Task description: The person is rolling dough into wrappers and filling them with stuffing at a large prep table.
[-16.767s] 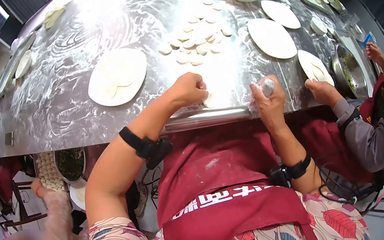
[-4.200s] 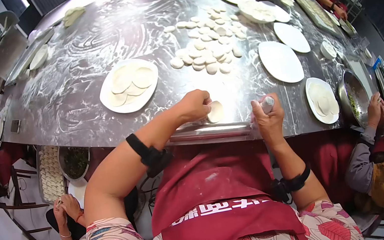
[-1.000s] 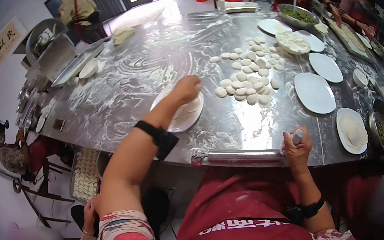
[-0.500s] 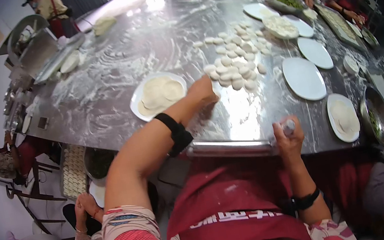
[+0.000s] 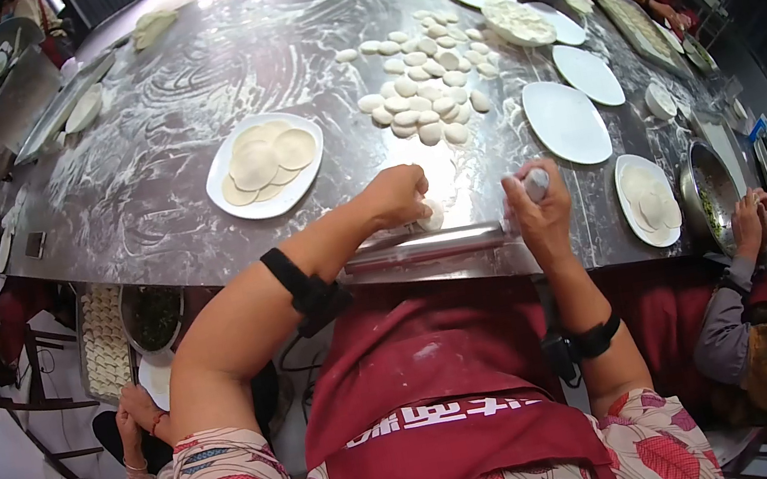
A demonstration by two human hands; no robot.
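Observation:
My left hand is at the table's near edge, with its fingers curled down onto a pale round of dough. To its right, my right hand is wrapped around a floury grey rod that looks like a rolling pin. Only the rod's end shows above the fist. Between the hands and the table edge runs a shiny metal bar. Many flattened dough pieces lie in a cluster beyond my hands. A white plate left of them holds a stack of thin dough wrappers.
Right of the dough pieces sit bare white plates, a plate of wrappers and a metal bowl near a co-worker's hands. At lower left, a tray of shaped dumplings stands beside another person. Others work across the floury table.
My left hand has drawn back from beside the dough cluster toward the table edge, with a dough round under its fingers. My right hand still grips the rod. The view has tilted down.

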